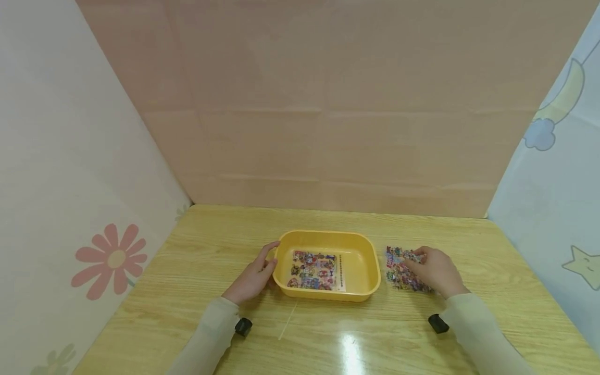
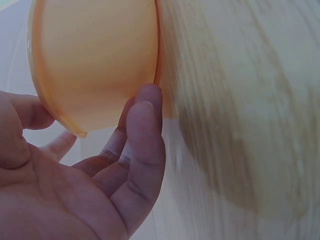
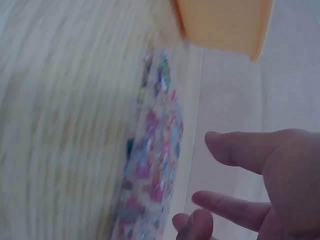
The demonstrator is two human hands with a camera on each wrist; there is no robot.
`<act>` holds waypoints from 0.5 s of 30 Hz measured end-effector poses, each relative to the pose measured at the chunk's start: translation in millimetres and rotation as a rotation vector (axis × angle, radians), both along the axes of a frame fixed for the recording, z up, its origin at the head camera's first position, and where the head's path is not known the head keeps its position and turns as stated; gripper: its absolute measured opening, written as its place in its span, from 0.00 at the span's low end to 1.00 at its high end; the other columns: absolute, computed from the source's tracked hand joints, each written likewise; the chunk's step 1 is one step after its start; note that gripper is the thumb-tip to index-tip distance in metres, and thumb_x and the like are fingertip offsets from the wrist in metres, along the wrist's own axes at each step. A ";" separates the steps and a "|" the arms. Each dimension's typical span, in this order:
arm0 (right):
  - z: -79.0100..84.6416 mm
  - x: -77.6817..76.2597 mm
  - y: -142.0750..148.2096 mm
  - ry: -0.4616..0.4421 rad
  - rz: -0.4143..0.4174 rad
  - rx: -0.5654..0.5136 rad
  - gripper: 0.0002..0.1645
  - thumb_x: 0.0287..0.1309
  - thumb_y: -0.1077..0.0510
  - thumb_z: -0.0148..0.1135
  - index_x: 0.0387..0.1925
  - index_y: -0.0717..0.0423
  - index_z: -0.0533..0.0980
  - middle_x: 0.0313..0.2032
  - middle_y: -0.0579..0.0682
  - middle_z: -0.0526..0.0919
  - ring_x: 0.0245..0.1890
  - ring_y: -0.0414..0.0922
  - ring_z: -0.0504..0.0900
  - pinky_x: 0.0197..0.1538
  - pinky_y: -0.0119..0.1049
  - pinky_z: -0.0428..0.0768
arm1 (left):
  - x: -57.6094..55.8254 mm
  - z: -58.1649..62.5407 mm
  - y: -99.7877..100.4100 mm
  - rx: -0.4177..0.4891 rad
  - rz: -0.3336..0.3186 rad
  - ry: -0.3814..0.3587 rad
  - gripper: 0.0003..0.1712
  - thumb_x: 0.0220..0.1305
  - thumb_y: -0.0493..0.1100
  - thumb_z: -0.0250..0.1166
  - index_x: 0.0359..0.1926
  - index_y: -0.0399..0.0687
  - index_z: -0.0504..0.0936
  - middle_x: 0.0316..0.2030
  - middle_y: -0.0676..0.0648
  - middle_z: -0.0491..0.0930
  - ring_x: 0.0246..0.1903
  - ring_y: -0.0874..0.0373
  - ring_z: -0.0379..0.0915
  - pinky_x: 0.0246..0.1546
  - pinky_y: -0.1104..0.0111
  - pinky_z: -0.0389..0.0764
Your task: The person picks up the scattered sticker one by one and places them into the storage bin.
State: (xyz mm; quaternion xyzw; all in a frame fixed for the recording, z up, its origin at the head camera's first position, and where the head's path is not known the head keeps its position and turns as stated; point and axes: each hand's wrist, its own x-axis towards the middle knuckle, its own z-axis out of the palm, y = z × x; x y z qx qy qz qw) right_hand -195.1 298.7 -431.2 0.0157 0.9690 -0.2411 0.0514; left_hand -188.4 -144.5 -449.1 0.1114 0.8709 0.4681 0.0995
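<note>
A shallow yellow plastic basin stands on the table, and my left hand rests at its left end. In the left wrist view the thumb is at the basin's rim, with the other fingers loosely bent along its outer wall. Flat inside the basin lies a sheet printed with colourful cartoon figures, with a white strip down its right side. To the right of the basin, my right hand hovers close over a shiny, colourful cartoon-printed packet. Its thumb and fingers are spread apart beside the packet in the right wrist view.
The wooden table meets a pinkish-brown covered wall at the back. White decorated panels flank it, with a red flower at left and a star at right. Each wrist carries a black device.
</note>
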 end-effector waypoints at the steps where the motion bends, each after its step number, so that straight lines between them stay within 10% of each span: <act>1: -0.8 0.7 2.7 -0.015 -0.007 0.016 0.42 0.66 0.39 0.59 0.60 0.74 0.69 0.49 0.72 0.80 0.44 0.63 0.81 0.43 0.57 0.80 | -0.1 -0.5 -0.1 -0.003 0.000 0.002 0.28 0.82 0.49 0.44 0.77 0.64 0.54 0.31 0.43 0.77 0.25 0.51 0.75 0.25 0.63 0.75; 15: -10.4 4.7 23.1 -0.109 -0.042 0.096 0.60 0.59 0.24 0.58 0.67 0.74 0.63 0.60 0.80 0.68 0.57 0.77 0.68 0.51 0.70 0.72 | -0.1 -1.7 -0.9 0.001 -0.002 -0.012 0.28 0.82 0.49 0.44 0.77 0.67 0.53 0.32 0.44 0.77 0.24 0.50 0.75 0.23 0.61 0.77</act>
